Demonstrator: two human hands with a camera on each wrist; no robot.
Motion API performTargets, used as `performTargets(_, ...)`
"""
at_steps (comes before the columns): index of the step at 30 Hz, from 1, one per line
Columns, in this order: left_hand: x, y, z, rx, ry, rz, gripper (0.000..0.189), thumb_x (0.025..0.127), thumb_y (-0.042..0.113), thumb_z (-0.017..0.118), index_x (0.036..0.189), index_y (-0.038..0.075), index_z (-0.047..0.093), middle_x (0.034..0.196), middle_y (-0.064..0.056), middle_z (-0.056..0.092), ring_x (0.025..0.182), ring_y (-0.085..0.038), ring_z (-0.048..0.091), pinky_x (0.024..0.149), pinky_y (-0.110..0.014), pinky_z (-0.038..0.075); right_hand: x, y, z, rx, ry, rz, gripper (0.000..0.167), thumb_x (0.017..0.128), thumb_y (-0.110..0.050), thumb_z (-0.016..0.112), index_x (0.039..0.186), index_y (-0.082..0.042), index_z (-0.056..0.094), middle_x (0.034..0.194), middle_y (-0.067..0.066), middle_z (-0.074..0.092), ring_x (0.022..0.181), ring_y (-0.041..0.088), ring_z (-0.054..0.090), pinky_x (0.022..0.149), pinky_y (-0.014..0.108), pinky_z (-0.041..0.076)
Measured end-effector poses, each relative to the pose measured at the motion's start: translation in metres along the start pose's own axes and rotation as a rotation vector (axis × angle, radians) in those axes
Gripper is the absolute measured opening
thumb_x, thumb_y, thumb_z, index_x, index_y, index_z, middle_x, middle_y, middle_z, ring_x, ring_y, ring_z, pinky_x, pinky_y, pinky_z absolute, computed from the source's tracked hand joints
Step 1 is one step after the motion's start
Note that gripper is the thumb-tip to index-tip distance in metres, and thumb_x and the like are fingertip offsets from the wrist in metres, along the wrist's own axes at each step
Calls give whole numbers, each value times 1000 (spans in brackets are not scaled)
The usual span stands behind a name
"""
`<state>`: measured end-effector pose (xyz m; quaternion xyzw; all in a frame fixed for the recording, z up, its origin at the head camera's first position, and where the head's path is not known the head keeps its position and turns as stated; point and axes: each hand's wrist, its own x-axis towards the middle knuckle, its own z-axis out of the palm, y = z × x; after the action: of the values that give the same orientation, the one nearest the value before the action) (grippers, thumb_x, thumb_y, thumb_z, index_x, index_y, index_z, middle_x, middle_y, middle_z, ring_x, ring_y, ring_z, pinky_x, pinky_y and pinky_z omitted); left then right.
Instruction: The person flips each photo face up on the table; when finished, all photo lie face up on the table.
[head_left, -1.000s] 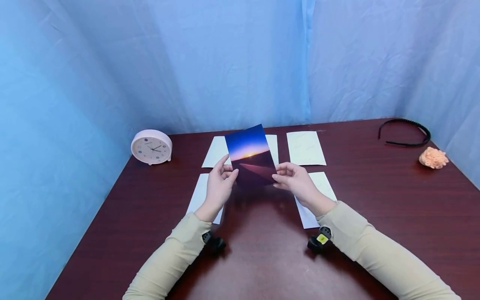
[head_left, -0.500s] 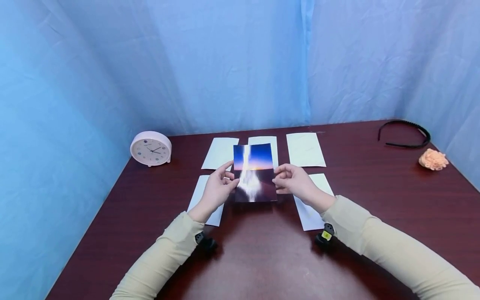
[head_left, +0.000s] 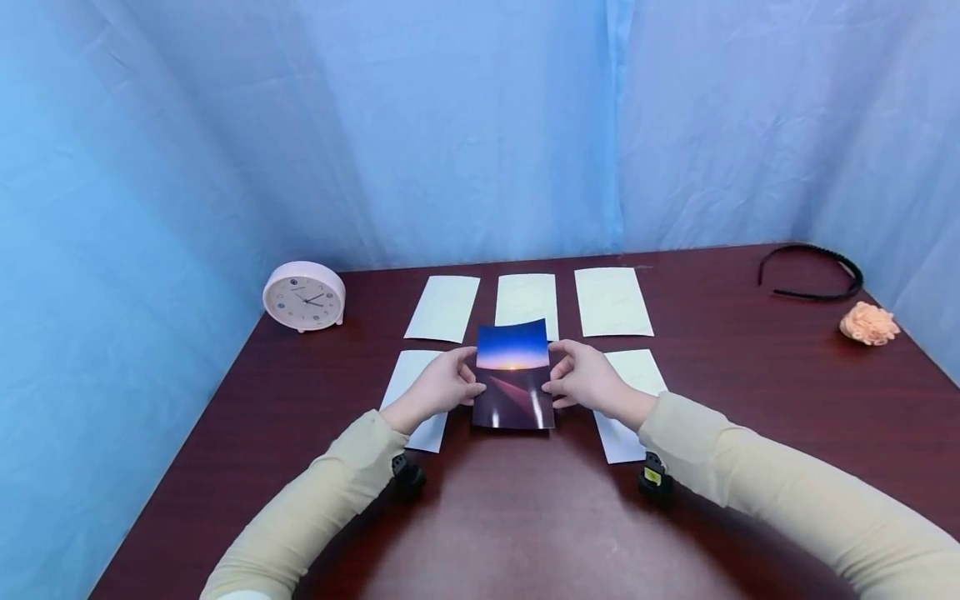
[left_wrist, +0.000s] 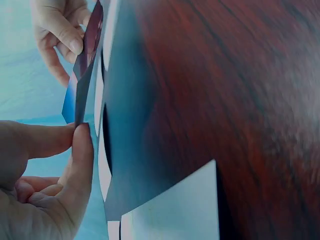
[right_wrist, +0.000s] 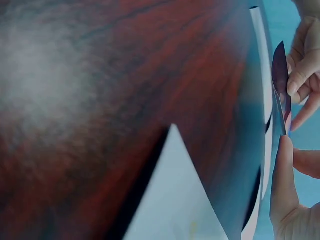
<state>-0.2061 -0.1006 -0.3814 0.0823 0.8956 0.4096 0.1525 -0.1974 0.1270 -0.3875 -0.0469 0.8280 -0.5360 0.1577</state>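
Note:
Between both hands is a glossy photo print (head_left: 513, 379) of a sunset over dark ground, slightly bowed. My left hand (head_left: 447, 385) pinches its left edge between thumb and fingers; my right hand (head_left: 588, 379) pinches the right edge the same way. In the left wrist view the photo (left_wrist: 86, 82) is seen nearly edge-on, off the table, with the left hand (left_wrist: 55, 170) gripping its near edge. The right wrist view has the right hand (right_wrist: 290, 192) at the photo's near edge (right_wrist: 282, 92). White cards lie behind and on both sides.
Three white cards form a back row: left (head_left: 444, 308), middle (head_left: 527, 298), right (head_left: 613, 302). Others lie under the left forearm (head_left: 431, 433) side and by the right hand (head_left: 637, 371). A clock (head_left: 303, 297) stands back left; a black headband (head_left: 813, 293) and peach flower-like puff (head_left: 868, 323) lie right.
The photo has come down and nearer the body, turning from tilted to straight. Both hands have moved with it, keeping their hold on its sides.

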Motion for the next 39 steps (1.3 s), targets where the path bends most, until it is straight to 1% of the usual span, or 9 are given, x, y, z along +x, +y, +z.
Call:
performTargets(2, 1, 0, 1, 49, -17, 1, 68, 85, 5, 68, 144, -1, 35, 79, -9, 61, 59, -12, 63, 63, -26, 56, 0, 1, 1, -17, -6, -7, 66, 82, 7, 66, 140, 6, 34, 81, 12, 58, 60, 12, 61, 62, 34, 58)
performTargets(5, 3, 0, 2, 82, -27, 11, 68, 84, 5, 69, 143, -3, 35, 77, -9, 60, 59, -13, 64, 62, -27, 56, -1, 2, 2, -42, -6, -12, 65, 82, 7, 66, 139, 7, 34, 81, 13, 59, 58, 11, 61, 60, 32, 58)
performTargets(12, 5, 1, 3, 118, -70, -21, 70, 83, 7, 72, 142, -4, 36, 74, -6, 60, 58, -11, 64, 62, -25, 55, -2, 2, 1, -68, -20, 20, 65, 81, 7, 66, 138, 8, 35, 82, 15, 61, 56, 12, 61, 61, 31, 58)
performTargets(16, 7, 1, 5, 139, -112, -18, 70, 82, 7, 72, 141, -7, 36, 71, -5, 59, 58, -11, 64, 62, -24, 55, -2, 4, 2, -89, -32, 37, 64, 80, 9, 66, 136, 9, 36, 81, 15, 60, 56, 12, 61, 59, 31, 57)
performTargets(20, 9, 0, 8, 145, -153, -17, 71, 81, 4, 73, 140, -10, 36, 67, -3, 55, 55, -9, 62, 61, -24, 55, -3, 6, 5, -107, -44, 50, 63, 79, 10, 65, 135, 11, 35, 80, 16, 59, 55, 11, 61, 58, 30, 57)
performTargets(25, 12, -3, 10, 186, -183, -25, 74, 81, 4, 73, 142, -9, 33, 66, -1, 52, 52, -7, 60, 60, -22, 55, -2, 9, 7, -99, -55, 70, 62, 80, 11, 62, 135, 11, 35, 80, 17, 62, 55, 10, 62, 58, 29, 57)
performTargets(29, 12, -3, 10, 222, -209, -27, 78, 82, 6, 73, 144, -8, 28, 63, -1, 54, 50, -7, 60, 60, -21, 54, -1, 8, 6, -95, -69, 71, 63, 79, 11, 64, 134, 13, 34, 79, 17, 64, 55, 9, 62, 58, 29, 57)
performTargets(31, 12, -3, 10, 235, -221, -30, 80, 82, 8, 73, 145, -8, 26, 62, -2, 56, 49, -7, 60, 60, -21, 54, -1, 7, 6, -112, -72, 67, 64, 78, 11, 67, 133, 14, 34, 79, 17, 64, 54, 9, 61, 57, 28, 57)
performTargets(39, 8, -3, 11, 235, -227, -52, 85, 82, 10, 73, 147, -5, 21, 62, -3, 60, 48, -7, 59, 58, -20, 52, -4, 6, 8, -171, -74, 66, 64, 77, 10, 69, 131, 14, 35, 78, 16, 63, 53, 9, 61, 56, 27, 56)
